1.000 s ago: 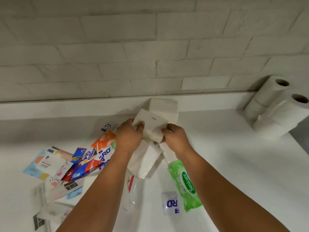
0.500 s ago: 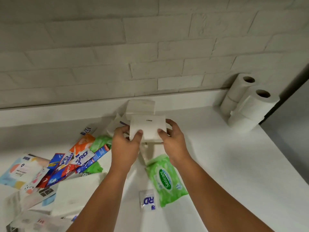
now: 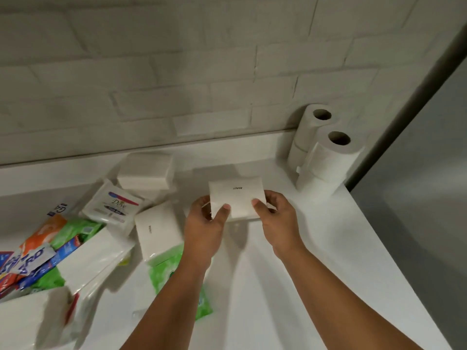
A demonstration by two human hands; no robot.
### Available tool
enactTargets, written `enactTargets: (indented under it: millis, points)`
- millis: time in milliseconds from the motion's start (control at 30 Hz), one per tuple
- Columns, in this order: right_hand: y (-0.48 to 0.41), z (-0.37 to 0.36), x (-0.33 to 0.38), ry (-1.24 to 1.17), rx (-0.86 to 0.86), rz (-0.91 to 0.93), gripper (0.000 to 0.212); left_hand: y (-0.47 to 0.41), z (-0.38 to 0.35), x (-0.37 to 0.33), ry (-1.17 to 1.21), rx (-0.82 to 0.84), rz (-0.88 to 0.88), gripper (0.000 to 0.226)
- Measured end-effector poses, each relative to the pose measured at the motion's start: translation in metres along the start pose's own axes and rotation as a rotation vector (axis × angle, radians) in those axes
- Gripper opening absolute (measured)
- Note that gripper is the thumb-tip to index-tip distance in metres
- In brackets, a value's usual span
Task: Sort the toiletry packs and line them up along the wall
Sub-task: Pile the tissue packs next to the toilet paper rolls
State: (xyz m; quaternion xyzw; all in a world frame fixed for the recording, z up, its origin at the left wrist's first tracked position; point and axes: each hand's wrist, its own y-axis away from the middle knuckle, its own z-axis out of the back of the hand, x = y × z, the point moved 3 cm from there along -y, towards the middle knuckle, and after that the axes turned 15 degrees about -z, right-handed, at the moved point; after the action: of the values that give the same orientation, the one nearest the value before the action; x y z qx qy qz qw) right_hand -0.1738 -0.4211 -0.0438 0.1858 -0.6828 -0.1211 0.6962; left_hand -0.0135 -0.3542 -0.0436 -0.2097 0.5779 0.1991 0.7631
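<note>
dove pack [image 3: 113,205] sits left of centre; left hand [image 3: 206,223] and right hand [image 3: 278,215] both pinch a white tissue pack [image 3: 237,198] at centre frame.

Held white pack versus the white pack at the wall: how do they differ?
The held white pack is gripped by the left hand and right hand; the wall pack sits untouched against the ledge. The held pack shows small print; the wall pack's face looks blank. Both are white, squarish.
</note>
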Motion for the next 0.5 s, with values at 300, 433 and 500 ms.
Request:
enactTargets:
  millis: [300,433,500]
  points:
    - [-0.074,0.033,0.031,0.237,0.046,0.099,0.031,-0.063,-0.083,0.011,-0.027,0.008,0.035,0.055]
    - [-0.109,0.037,0.035,0.346,-0.04,0.08,0.037,-0.089,-0.103,0.011,-0.096,0.011,-0.008,0.046]
    - [-0.123,0.035,0.033,0.403,-0.055,0.038,0.042,-0.098,-0.109,0.01,-0.129,0.025,-0.03,0.045]
